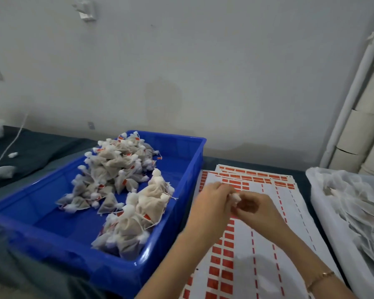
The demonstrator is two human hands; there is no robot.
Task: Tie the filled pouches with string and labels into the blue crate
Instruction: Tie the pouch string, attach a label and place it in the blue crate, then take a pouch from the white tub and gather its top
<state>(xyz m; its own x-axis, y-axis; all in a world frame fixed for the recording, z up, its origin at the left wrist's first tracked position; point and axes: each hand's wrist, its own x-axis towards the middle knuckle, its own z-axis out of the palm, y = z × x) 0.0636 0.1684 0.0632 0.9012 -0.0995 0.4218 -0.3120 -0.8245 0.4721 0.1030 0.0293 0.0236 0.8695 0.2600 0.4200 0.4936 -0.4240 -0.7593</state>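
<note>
Dozens of tied pouches (117, 180) already fill the blue crate (181, 160) while, on my feed, left hand (212, 203) and right hand (257, 207) meet over the label sheets (257, 244), fingers (224, 192) pinched on another pouch (235, 197), with many more waiting, I judge, in the white bin (315, 190).

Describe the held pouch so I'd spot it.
Right of the blue crate lie sheets of red labels. Above them the left hand and right hand pinch a small white pouch. It alone is held; the tied pouches lie in the crate.
</note>
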